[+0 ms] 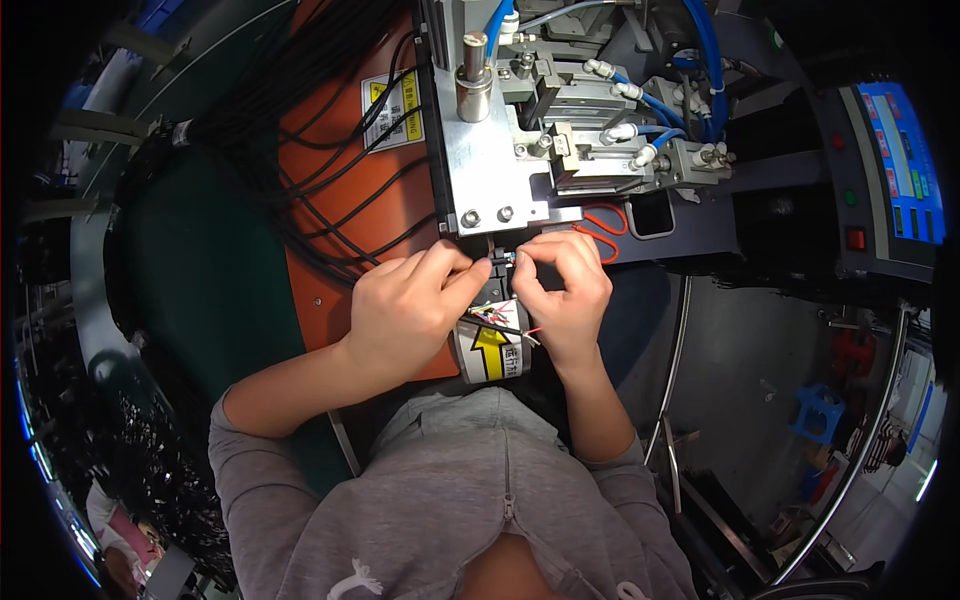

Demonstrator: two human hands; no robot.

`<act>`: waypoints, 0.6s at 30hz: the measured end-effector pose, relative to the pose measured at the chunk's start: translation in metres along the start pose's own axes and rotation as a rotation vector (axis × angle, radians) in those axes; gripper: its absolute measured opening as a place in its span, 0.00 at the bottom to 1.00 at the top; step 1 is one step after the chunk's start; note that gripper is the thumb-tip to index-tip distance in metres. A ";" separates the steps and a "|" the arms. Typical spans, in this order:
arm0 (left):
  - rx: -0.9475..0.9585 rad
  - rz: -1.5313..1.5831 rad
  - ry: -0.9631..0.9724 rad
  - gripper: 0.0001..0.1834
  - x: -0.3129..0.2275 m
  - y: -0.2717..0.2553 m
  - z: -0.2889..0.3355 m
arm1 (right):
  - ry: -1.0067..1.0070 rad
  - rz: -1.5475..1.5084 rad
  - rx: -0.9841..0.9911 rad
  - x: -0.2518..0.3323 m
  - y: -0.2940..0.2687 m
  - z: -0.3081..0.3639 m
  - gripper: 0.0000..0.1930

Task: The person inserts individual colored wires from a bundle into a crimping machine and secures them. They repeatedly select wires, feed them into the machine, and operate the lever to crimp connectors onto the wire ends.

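My two hands at an orange worktop (308, 215), seen from above. Centre: a small dark block (497, 268) sits just below the machine's metal plate (490, 175). My left hand (405, 300) has its thumb and forefinger drawn together at the block's left; I cannot tell whether they grip anything. My right hand (568, 285) pinches thin wires (509, 258) at the block's right. Just below, a black cable's bared, coloured leads (492, 315) lie across a white label with a yellow arrow (490, 350). Upper left: black cables (270, 100) spread over the worktop, some crossing a yellow-and-white label (408, 130). Upper right: blue hoses (708, 40) feed the machine; a red cord (604, 236) lies near my right hand. Far right: a lit screen (900, 160) stands above a red button (856, 238). Lower right: a blue stool (818, 412) stands on the grey floor (745, 370).
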State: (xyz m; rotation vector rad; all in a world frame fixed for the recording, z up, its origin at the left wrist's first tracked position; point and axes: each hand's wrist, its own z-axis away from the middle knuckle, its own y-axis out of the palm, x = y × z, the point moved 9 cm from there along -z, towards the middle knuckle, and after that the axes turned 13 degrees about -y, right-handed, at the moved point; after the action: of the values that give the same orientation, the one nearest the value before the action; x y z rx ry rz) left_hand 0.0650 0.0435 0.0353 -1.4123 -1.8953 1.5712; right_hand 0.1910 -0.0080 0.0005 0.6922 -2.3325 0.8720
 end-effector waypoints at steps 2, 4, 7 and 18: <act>0.044 0.003 -0.040 0.15 0.004 -0.001 0.006 | 0.168 -0.111 0.025 -0.016 0.003 0.006 0.05; 0.056 0.001 -0.088 0.16 0.007 -0.002 0.008 | 0.209 -0.159 -0.022 -0.020 0.003 0.009 0.06; 0.062 0.003 -0.158 0.15 0.013 -0.002 0.011 | -0.051 -0.246 0.034 0.002 -0.003 -0.005 0.08; 0.157 0.322 -0.141 0.15 0.019 0.003 0.007 | -0.246 -0.539 0.234 0.043 0.021 -0.011 0.13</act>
State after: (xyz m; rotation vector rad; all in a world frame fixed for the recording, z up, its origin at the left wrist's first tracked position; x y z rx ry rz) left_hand 0.0522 0.0545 0.0241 -1.6359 -1.6334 1.9677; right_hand 0.1506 0.0017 0.0261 1.5145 -2.0869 0.8442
